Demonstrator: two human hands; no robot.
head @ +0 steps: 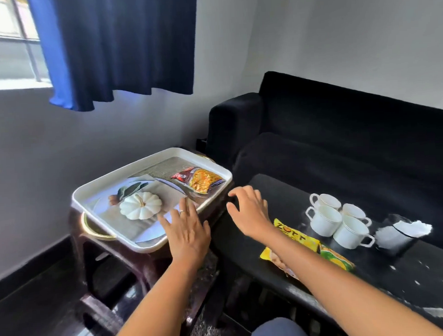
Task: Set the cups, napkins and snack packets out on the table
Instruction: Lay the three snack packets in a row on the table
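Observation:
A white tray point(94, 190) with a pumpkin picture on its floor sits on a dark stool at the left. One red and yellow snack packet point(200, 179) lies in its far right corner. My left hand point(186, 227) hovers flat over the tray's near right rim, fingers spread, holding nothing. My right hand point(247, 208) hangs between tray and black table point(423, 273), fingers loosely curved, empty. On the table stand several white cups point(338, 220) in a cluster, a yellow snack packet point(310, 245) partly under my right forearm, and white napkins point(403, 229) to the right of the cups.
A black sofa point(341, 137) runs behind the table. A dark blue curtain point(113, 45) and a window are at the upper left. The stool point(113, 264) has gold tray handles showing over it. My knee point(278, 331) is at the bottom edge.

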